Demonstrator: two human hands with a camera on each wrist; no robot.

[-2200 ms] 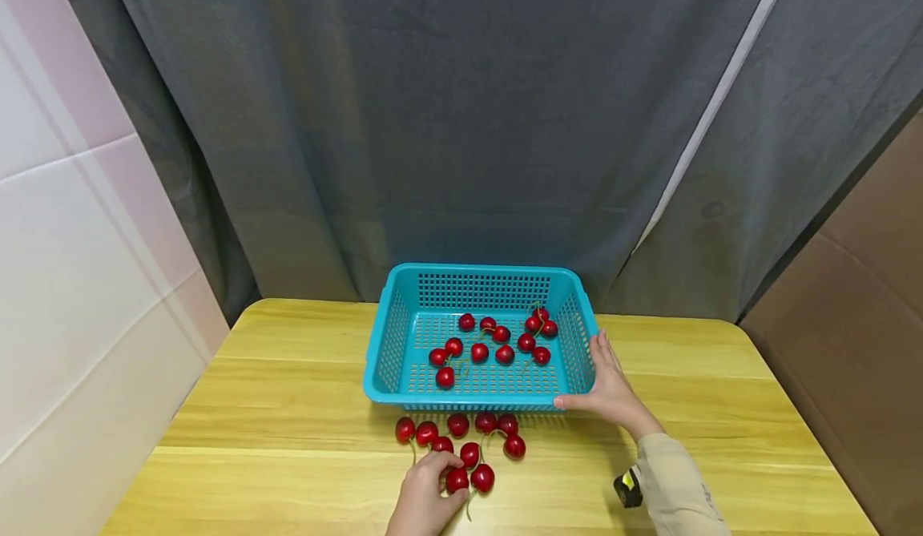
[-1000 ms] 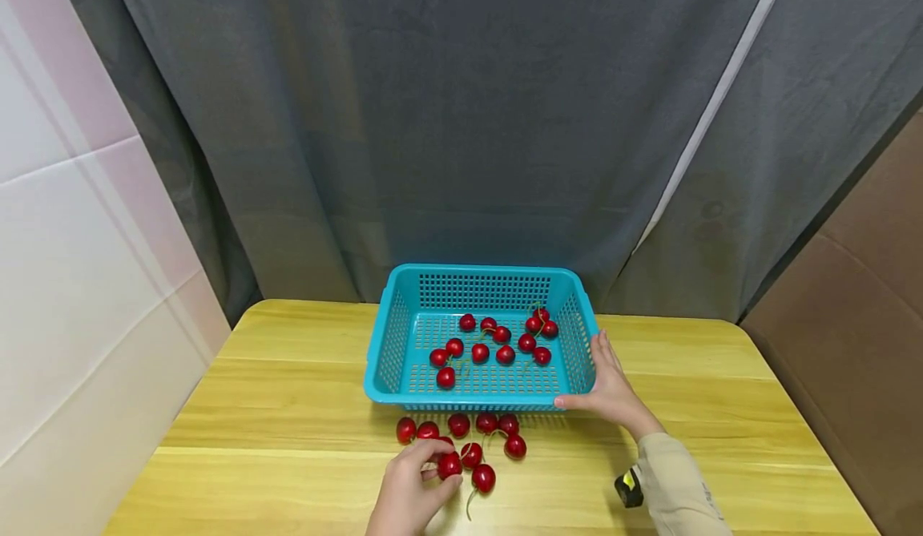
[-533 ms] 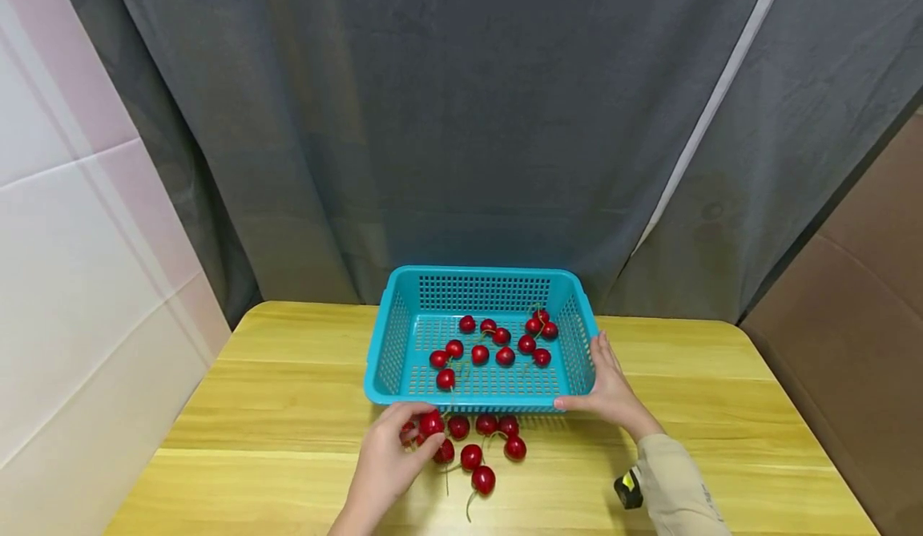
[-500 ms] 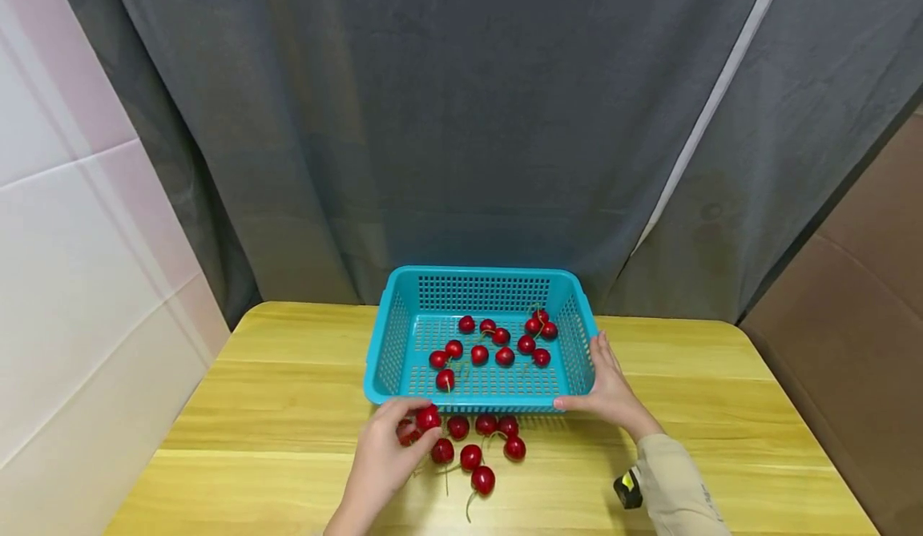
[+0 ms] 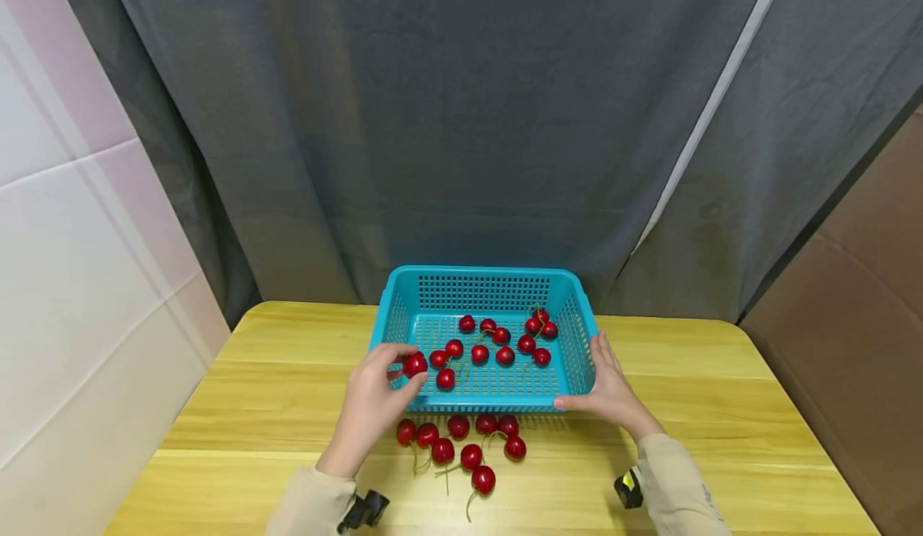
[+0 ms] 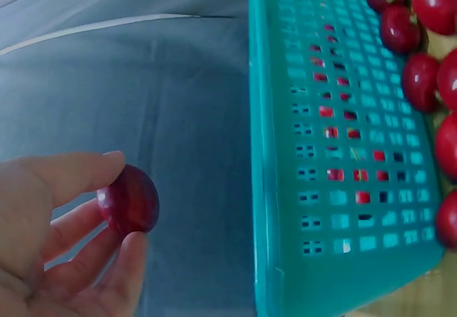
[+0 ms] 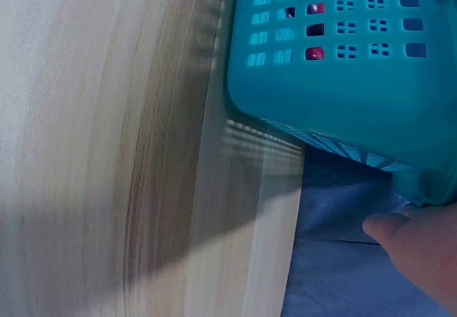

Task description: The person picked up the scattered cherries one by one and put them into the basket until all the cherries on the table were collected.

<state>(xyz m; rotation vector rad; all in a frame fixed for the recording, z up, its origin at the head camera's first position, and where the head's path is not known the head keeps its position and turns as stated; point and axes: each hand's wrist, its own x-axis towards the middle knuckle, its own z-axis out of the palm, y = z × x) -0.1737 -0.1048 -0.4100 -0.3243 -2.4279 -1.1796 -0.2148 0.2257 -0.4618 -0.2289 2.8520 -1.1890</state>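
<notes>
My left hand (image 5: 369,398) pinches a dark red cherry (image 5: 414,364) between thumb and fingers, above the left front part of the turquoise perforated basket (image 5: 490,403). In the left wrist view this cherry (image 6: 131,201) is at the fingertips, apart from the basket wall (image 6: 300,288). My right hand (image 5: 609,392) rests on the basket's right front corner, thumb on the front rim and fingers fairly straight along the side. Several cherries (image 5: 479,353) lie inside the basket. Several more cherries (image 5: 443,450), some with green stems, lie on the table in front of it.
The pale wooden table (image 5: 238,440) extends to both sides of the basket. A grey curtain (image 5: 461,119) hangs right behind it. A white panel (image 5: 86,223) stands at the left and a brown cardboard panel (image 5: 836,312) at the right. Small black devices (image 5: 364,510) sit on the wrists.
My left hand has picked a cherry from the group on the table and carried it up and left, over the basket's front rim. The right hand and basket have stayed in place.
</notes>
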